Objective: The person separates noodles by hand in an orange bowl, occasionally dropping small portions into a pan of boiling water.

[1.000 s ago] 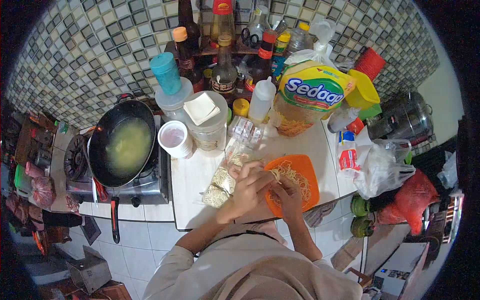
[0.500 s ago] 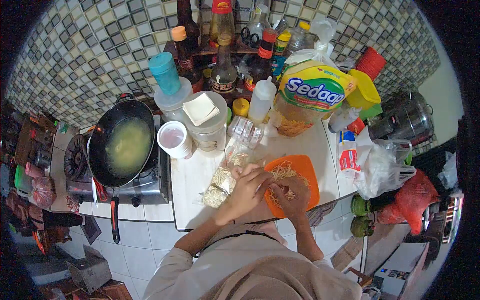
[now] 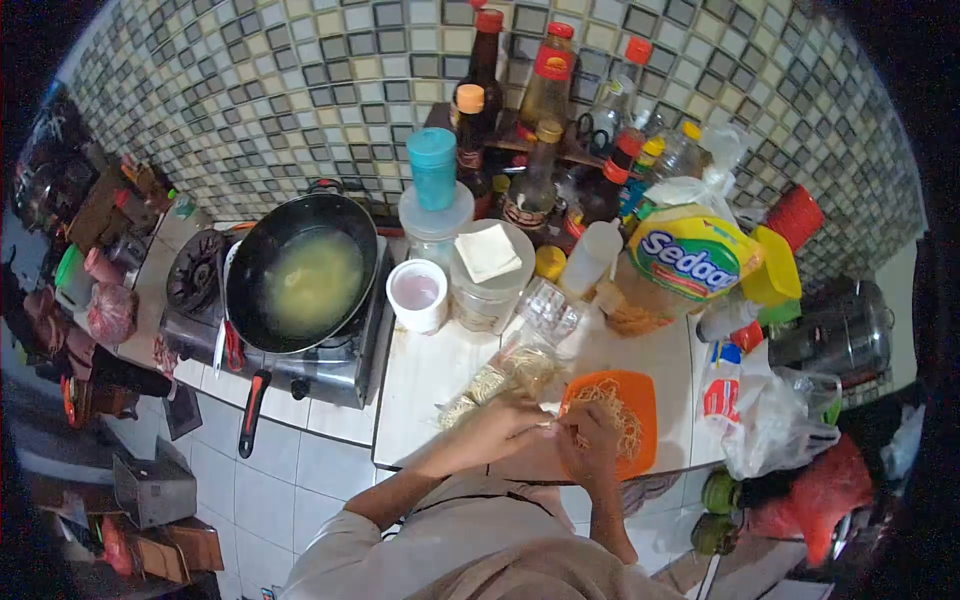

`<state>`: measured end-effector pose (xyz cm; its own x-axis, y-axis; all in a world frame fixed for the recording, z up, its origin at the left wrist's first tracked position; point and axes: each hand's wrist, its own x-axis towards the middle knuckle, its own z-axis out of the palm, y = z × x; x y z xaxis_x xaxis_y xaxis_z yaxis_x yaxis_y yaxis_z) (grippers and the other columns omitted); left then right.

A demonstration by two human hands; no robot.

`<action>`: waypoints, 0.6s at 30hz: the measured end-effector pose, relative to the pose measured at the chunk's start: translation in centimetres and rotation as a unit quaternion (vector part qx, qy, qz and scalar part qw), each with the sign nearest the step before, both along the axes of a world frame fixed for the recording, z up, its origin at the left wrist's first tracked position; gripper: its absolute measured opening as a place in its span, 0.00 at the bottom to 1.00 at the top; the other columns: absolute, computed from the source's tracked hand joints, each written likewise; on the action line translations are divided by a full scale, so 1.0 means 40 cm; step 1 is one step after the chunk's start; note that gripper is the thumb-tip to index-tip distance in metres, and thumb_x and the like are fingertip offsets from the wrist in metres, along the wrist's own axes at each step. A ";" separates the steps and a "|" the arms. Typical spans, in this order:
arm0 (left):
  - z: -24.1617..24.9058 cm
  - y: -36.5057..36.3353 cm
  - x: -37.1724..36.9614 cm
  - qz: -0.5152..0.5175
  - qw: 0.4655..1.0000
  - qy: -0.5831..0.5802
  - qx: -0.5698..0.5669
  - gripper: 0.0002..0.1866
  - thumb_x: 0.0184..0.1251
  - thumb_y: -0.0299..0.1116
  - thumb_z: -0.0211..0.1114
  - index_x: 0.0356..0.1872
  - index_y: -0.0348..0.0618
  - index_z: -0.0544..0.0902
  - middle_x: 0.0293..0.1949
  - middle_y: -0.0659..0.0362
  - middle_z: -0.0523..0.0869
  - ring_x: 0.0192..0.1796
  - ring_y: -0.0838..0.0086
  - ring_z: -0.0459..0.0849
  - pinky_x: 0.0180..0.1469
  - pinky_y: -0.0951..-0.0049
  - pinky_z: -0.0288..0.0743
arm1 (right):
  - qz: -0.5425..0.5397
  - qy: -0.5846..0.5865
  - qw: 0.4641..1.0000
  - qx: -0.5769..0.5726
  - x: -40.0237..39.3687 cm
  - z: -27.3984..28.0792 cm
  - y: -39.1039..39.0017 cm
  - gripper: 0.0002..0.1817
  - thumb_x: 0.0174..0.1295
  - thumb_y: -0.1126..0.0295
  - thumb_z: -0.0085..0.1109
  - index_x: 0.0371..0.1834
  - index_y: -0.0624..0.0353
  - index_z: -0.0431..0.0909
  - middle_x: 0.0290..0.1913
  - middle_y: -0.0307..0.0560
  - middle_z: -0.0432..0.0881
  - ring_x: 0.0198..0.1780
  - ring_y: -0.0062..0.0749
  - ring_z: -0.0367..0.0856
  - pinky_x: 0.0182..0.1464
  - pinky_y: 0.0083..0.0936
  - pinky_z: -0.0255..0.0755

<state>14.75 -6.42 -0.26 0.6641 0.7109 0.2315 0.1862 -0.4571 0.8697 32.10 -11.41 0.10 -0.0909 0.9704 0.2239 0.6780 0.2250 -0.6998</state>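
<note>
Pinches a small pale piece [image 3: 547,421] between the fingertips of the left hand [image 3: 500,428] and the right hand [image 3: 592,432], just at the near left part of the orange bowl [image 3: 646,420]; cannot tell exactly what it is. Keeps the left fingers closed on it, at nine o'clock from the bowl's middle, and the right fingers curled to it, over the bowl's left part. Shows loose noodles [image 3: 628,412] in the bowl, partly hidden behind the right hand. Has a clear bag [image 3: 505,372] with bundled noodles inside at ten o'clock from the bowl, close to the left hand; cannot tell whether touching it. Shows, farther off at ten o'clock, a dark pan [image 3: 318,275] with cloudy yellowish liquid on the stove [image 3: 345,375], its handle pointing between six and seven o'clock, and a white cup [image 3: 418,310] between pan and bag. Includes at eleven o'clock a lidded tub [image 3: 488,300] with white squares [image 3: 488,251] on top, at twelve a squeeze bottle [image 3: 592,260], at one a yellow-topped Sedaap packet [image 3: 685,262], and at three a white plastic bag [image 3: 775,425].
</note>
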 end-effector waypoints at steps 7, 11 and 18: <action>0.028 0.059 -0.173 0.162 0.982 -0.051 0.081 0.09 0.46 0.22 0.63 0.32 0.40 0.81 0.31 0.55 0.80 0.36 0.65 0.77 0.39 0.70 0.71 | 0.016 0.058 0.998 0.026 0.027 -0.001 0.033 0.04 0.48 0.73 0.59 0.28 0.57 0.75 0.30 0.44 0.74 0.31 0.38 0.73 0.36 0.29 0.68; 0.005 0.155 -0.345 0.403 0.907 -0.115 0.043 0.05 0.54 0.26 0.62 0.29 0.36 0.82 0.31 0.57 0.82 0.36 0.72 0.78 0.40 0.73 0.70 | -0.067 0.040 0.997 -0.010 0.071 0.026 0.047 0.05 0.49 0.69 0.59 0.28 0.58 0.76 0.29 0.46 0.75 0.33 0.35 0.74 0.37 0.28 0.68; 0.018 0.281 -0.601 0.482 0.875 0.011 0.041 0.11 0.59 0.34 0.59 0.34 0.34 0.81 0.32 0.56 0.82 0.34 0.78 0.78 0.38 0.80 0.70 | -0.125 0.031 0.991 -0.032 0.131 0.008 0.057 0.06 0.50 0.70 0.58 0.29 0.60 0.76 0.32 0.46 0.76 0.33 0.34 0.74 0.37 0.26 0.68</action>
<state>-9.29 4.84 0.48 -0.2306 0.9249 0.3022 0.5357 -0.1386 0.8329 37.34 -9.11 0.44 0.1661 0.9731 0.1598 0.6629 0.0098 -0.7487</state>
